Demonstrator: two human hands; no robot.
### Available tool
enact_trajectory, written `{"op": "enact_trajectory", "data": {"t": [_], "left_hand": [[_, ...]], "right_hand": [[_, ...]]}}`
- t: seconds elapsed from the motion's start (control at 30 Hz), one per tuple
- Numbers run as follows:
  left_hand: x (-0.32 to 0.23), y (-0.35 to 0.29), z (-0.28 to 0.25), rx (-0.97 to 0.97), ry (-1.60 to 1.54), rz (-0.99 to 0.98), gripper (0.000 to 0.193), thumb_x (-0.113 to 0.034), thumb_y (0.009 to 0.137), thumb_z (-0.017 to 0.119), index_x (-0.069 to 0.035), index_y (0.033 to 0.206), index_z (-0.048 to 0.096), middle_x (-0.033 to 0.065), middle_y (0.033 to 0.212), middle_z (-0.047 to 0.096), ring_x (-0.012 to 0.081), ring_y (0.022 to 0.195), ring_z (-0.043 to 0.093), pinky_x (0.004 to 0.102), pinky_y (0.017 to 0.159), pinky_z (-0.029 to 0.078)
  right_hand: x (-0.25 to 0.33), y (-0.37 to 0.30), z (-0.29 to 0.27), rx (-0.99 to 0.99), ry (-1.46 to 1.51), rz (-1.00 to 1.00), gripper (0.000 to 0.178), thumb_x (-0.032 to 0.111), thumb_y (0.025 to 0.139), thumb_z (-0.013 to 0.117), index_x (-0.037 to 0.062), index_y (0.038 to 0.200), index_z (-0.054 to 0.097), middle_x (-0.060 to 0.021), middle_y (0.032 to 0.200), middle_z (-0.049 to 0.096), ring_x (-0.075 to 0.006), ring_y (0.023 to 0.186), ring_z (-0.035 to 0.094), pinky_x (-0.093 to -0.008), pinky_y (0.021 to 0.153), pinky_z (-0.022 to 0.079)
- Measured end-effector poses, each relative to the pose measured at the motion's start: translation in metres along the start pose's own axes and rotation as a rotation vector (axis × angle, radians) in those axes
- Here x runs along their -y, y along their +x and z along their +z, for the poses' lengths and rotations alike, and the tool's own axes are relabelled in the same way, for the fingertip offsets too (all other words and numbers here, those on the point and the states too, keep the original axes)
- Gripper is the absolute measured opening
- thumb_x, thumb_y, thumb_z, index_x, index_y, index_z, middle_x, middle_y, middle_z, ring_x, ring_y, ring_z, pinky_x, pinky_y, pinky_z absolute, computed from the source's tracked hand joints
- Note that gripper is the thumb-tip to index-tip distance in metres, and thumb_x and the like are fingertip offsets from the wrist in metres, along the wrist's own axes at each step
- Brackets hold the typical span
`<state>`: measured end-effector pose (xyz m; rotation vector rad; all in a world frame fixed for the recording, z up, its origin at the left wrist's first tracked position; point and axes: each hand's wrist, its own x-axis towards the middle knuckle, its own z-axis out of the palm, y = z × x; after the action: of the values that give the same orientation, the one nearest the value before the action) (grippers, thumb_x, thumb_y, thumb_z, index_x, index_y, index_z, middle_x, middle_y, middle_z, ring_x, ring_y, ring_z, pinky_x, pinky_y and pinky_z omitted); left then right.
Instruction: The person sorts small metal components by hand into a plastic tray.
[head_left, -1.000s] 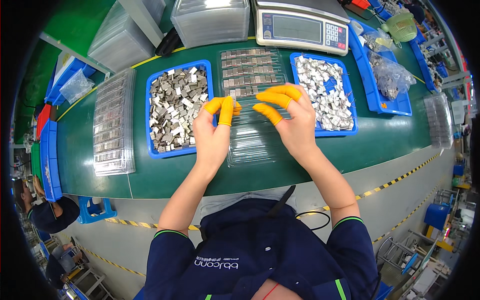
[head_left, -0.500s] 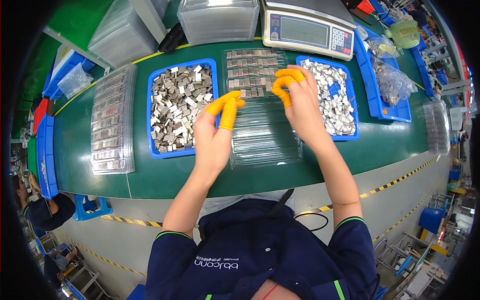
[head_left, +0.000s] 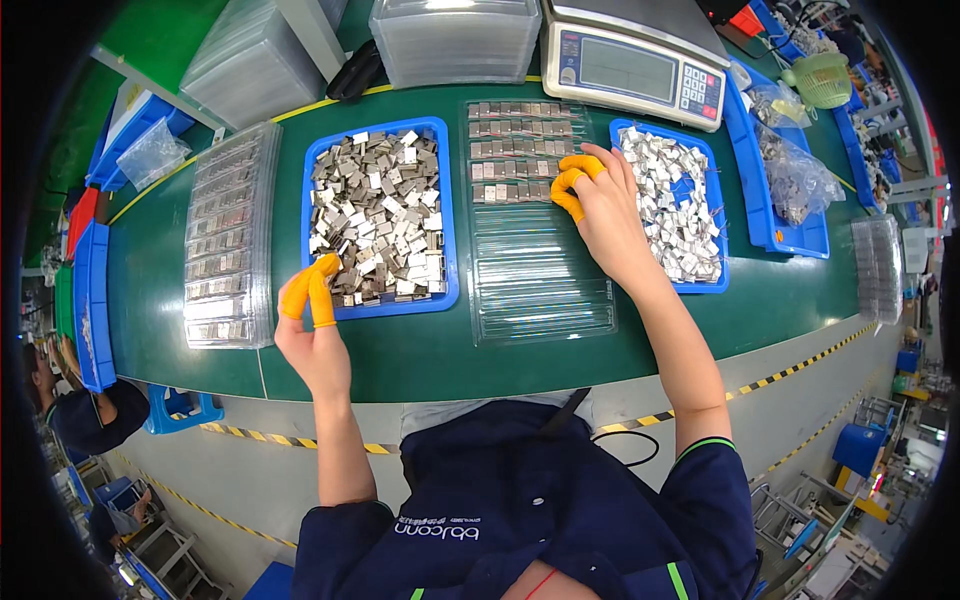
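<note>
My left hand (head_left: 316, 335), in yellow finger cots, is at the lower left corner of a blue tray heaped with small silvery metal pieces (head_left: 375, 205). Its fingertips pinch together over the pieces; whatever is between them is hidden. In the middle lies a clear ribbed plastic tray (head_left: 540, 285). Its far rows hold small metal pieces (head_left: 515, 170), while the nearer grooves show bare. My right hand (head_left: 608, 215), also in yellow finger cots, curls over the right end of the nearest filled row. Its fingers are closed, and what they grip is too small to make out.
Right of the clear tray stands a blue tray of white-silver parts (head_left: 675, 205). Filled clear trays (head_left: 228, 240) are stacked at the left. A digital scale (head_left: 640, 70) and a clear plastic box (head_left: 455, 45) stand at the back. Another blue bin (head_left: 800, 240) holds bagged parts.
My left hand has moved left and nearer, from above the clear tray to the metal pieces in the left blue tray. My right hand stays by the row, slightly lower over it.
</note>
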<state>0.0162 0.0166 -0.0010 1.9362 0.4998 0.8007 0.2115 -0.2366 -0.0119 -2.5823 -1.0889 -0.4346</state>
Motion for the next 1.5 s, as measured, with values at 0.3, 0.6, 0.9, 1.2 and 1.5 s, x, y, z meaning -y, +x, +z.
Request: {"op": "enact_trajectory", "data": {"t": [0.3,0.6,0.9,1.2,1.5], "left_hand": [[-0.006,0.039,0.027,0.19,0.453,0.322,0.024,-0.01,0.074,0.069,-0.008,0.098,0.067,0.0078,0.102,0.063,0.027,0.101,0.052,0.0373,0.091,0.036],[-0.01,0.073,0.049,0.417,0.743,0.462,0.027,-0.011,0.071,0.07,-0.003,0.096,0.066,0.0136,0.099,0.06,0.0292,0.101,0.049,0.0397,0.092,0.032],[-0.012,0.089,0.034,0.632,0.657,0.612,0.023,-0.008,0.073,0.066,-0.004,0.096,0.066,0.0118,0.098,0.062,0.0302,0.104,0.049,0.0385,0.093,0.037],[-0.008,0.085,0.035,0.48,0.633,0.603,0.018,-0.005,0.08,0.062,-0.001,0.097,0.065,0.0109,0.094,0.064,0.0269,0.09,0.06,0.0338,0.08,0.049],[-0.035,0.052,0.074,0.539,-0.508,-0.383,0.027,-0.003,0.084,0.061,0.008,0.108,0.057,0.0149,0.098,0.063,0.0215,0.088,0.065,0.0264,0.079,0.053]], "right_hand": [[-0.05,-0.014,-0.037,-0.102,0.122,0.359,0.021,0.014,0.074,0.07,0.0037,0.092,0.066,-0.0147,0.095,0.064,-0.0313,0.094,0.056,-0.0392,0.084,0.043],[-0.087,-0.05,-0.047,0.003,0.093,0.557,0.026,0.017,0.074,0.071,0.0028,0.095,0.065,-0.0144,0.086,0.064,-0.0254,0.07,0.061,-0.0351,0.064,0.049],[-0.082,-0.05,-0.051,-0.202,0.114,0.631,0.021,0.016,0.074,0.072,0.0095,0.094,0.069,-0.0126,0.086,0.066,-0.0263,0.08,0.063,-0.0351,0.07,0.048],[-0.085,-0.055,-0.055,-0.427,0.325,0.689,0.02,0.008,0.079,0.068,0.0004,0.097,0.063,-0.01,0.087,0.067,-0.0171,0.077,0.066,-0.0265,0.066,0.049],[-0.033,-0.021,-0.05,-0.438,1.054,0.579,0.025,-0.003,0.077,0.067,-0.005,0.101,0.062,-0.0111,0.094,0.066,-0.015,0.087,0.063,-0.024,0.079,0.05]]}}
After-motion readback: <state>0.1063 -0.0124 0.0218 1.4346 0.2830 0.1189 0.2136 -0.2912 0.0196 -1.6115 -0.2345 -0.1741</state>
